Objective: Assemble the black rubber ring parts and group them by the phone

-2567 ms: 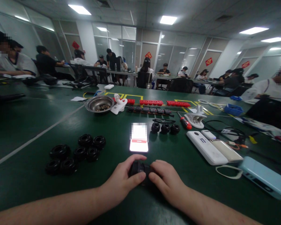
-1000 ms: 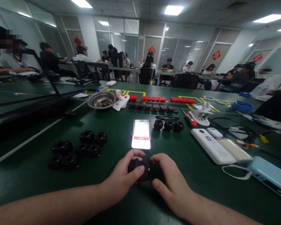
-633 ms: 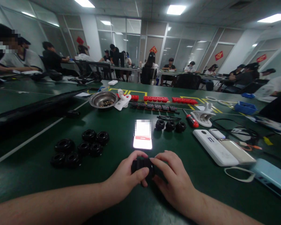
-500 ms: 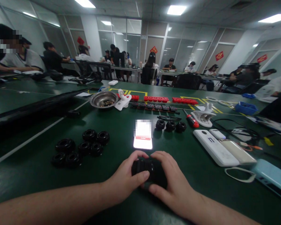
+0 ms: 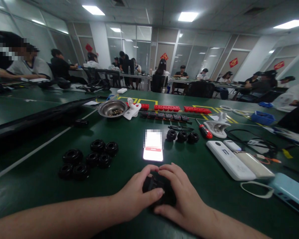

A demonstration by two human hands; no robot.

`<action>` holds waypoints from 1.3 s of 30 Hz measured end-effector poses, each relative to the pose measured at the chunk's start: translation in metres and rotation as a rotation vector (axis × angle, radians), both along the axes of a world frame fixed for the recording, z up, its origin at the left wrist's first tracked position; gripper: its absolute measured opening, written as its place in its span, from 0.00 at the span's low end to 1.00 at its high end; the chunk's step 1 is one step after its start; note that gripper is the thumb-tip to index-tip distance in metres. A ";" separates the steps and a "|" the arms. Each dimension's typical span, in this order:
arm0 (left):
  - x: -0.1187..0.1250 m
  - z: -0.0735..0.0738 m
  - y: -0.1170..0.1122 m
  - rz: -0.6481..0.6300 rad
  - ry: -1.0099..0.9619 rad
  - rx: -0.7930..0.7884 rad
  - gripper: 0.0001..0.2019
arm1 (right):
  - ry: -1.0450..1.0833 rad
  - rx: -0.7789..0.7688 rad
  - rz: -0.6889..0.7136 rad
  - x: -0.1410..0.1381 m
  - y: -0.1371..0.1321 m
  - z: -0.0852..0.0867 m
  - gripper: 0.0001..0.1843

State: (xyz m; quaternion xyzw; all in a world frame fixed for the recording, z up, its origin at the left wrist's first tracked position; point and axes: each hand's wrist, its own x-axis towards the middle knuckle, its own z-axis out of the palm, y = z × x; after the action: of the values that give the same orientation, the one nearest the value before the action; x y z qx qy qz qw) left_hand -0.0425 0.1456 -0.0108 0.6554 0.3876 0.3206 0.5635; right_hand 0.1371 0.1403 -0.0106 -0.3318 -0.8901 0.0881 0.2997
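A small black wheel-like part (image 5: 156, 190) rests on the green table (image 5: 201, 172) right in front of me. My left hand (image 5: 137, 194) grips it from the left, thumb across its front. My right hand (image 5: 181, 199) wraps over it from the right, fingers curled on top. Most of the part is hidden under my fingers. A lit phone (image 5: 153, 146) lies just beyond my hands.
Several black wheels (image 5: 88, 159) lie to the left, three more (image 5: 182, 136) beyond the phone. A steel bowl (image 5: 112, 108), red-handled screwdriver (image 5: 203, 130), white devices (image 5: 228, 160), cables and a light blue case (image 5: 290, 194) crowd the right. People sit at tables behind.
My hands have closed more tightly over the black part, the right hand now covering its top. The view has tipped slightly, so the table items sit lower in the picture.
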 end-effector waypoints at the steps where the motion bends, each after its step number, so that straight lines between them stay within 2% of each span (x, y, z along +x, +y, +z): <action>1: -0.001 -0.001 0.000 0.011 0.000 0.018 0.20 | 0.010 -0.042 -0.019 0.000 0.000 0.002 0.32; 3: -0.002 -0.003 -0.001 0.039 -0.024 -0.006 0.23 | 0.013 -0.113 -0.056 0.000 0.001 0.005 0.31; 5: -0.004 -0.005 -0.001 0.067 -0.064 -0.044 0.27 | -0.020 -0.145 -0.083 0.000 0.001 0.007 0.23; 8: -0.003 -0.004 -0.002 0.078 -0.098 -0.065 0.29 | -0.077 -0.089 -0.087 0.000 0.001 0.005 0.16; 10: -0.002 -0.002 -0.001 0.096 -0.090 -0.079 0.27 | -0.078 0.015 -0.071 -0.001 0.001 0.003 0.18; 13: 0.001 0.000 0.000 0.101 -0.091 -0.178 0.23 | -0.075 0.138 -0.067 -0.001 0.002 0.000 0.18; 16: 0.002 0.001 0.001 0.075 -0.093 -0.174 0.20 | -0.094 0.078 -0.064 0.000 0.002 0.000 0.23; 19: 0.001 -0.001 0.001 0.107 -0.068 -0.085 0.21 | -0.059 -0.041 -0.068 0.001 0.003 0.001 0.35; 20: 0.000 -0.002 0.001 0.127 -0.060 -0.074 0.22 | -0.041 -0.068 -0.074 0.001 0.003 0.002 0.35; 25: 0.000 -0.003 0.002 0.131 -0.094 -0.014 0.26 | -0.010 -0.104 -0.092 -0.003 0.004 0.006 0.13; 27: 0.001 -0.004 0.001 0.141 -0.092 -0.035 0.25 | -0.003 -0.054 -0.094 -0.004 0.004 0.004 0.12; 32: 0.004 -0.005 0.000 0.132 -0.067 -0.199 0.21 | -0.005 0.054 -0.110 0.000 0.003 -0.002 0.18; 34: 0.004 -0.005 0.000 0.128 -0.107 -0.199 0.20 | 0.041 0.041 -0.072 0.003 -0.001 0.003 0.23; 36: 0.005 -0.003 0.001 0.143 -0.119 -0.195 0.20 | 0.191 -0.001 0.021 0.002 -0.007 0.015 0.25; 38: 0.006 0.000 0.001 0.166 -0.083 -0.208 0.22 | 0.388 -0.159 0.172 -0.006 -0.015 0.031 0.19; 39: 0.007 0.001 0.001 0.180 -0.051 -0.204 0.23 | 0.407 -0.353 0.271 -0.012 -0.019 0.038 0.18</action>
State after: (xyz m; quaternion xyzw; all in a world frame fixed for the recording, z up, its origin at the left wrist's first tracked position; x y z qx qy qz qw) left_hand -0.0356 0.1464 -0.0097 0.5490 0.4607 0.3456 0.6058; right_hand 0.1248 0.1216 0.0278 -0.2327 -0.8189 0.3454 0.3950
